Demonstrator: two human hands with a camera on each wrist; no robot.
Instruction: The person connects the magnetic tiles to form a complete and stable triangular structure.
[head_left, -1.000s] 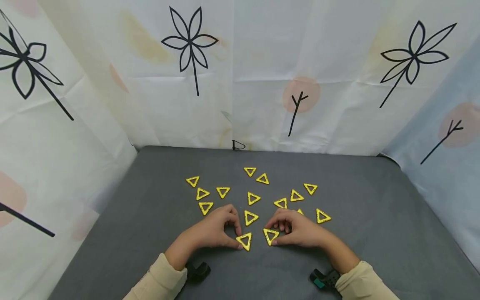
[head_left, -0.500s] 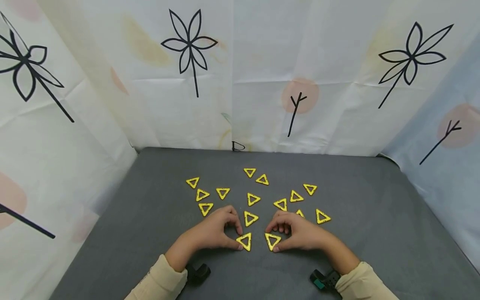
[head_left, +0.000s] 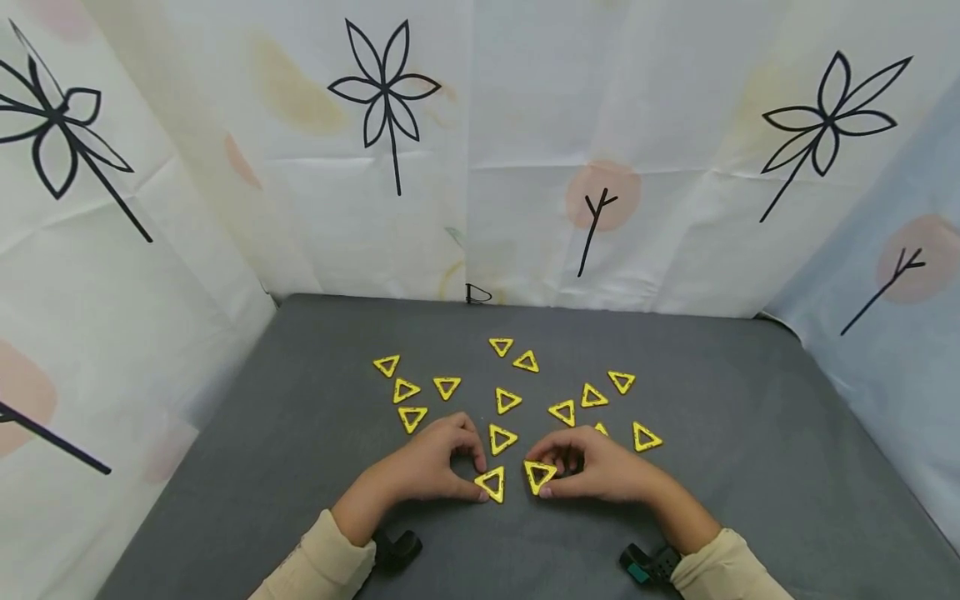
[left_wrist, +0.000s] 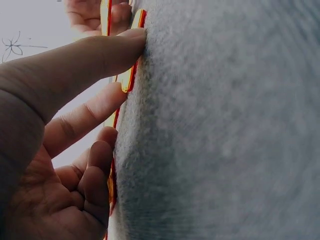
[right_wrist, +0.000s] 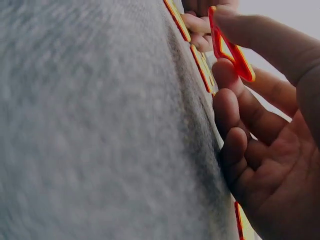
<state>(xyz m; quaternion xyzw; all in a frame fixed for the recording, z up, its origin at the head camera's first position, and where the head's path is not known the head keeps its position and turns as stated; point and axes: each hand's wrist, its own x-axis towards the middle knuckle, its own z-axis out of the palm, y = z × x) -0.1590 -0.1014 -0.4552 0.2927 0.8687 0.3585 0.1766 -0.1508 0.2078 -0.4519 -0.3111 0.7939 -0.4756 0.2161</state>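
Observation:
My left hand (head_left: 432,460) pinches a yellow open-centred triangle tile (head_left: 501,485) between thumb and index finger, at the near middle of the grey table. The left wrist view shows this tile (left_wrist: 130,77) low against the cloth, its rim red. Just to the right, my right hand (head_left: 596,464) grips a second triangle tile (head_left: 529,477) by thumb and fingers. Seen from the right wrist, that second tile (right_wrist: 243,66) is tilted and held off the cloth. A small gap separates the two tiles. Behind them lies another yellow triangle (head_left: 493,439), flat.
Several like triangles lie spread beyond the hands, such as one at the left (head_left: 412,410), one at the back (head_left: 501,340) and one at the right (head_left: 637,436). A printed white curtain (head_left: 525,100) borders the grey table (head_left: 712,400) at the back and sides.
The right hand's tile shifted a little nearer me, then left and up off the cloth, towards the left hand's tile. My left hand has stayed in place.

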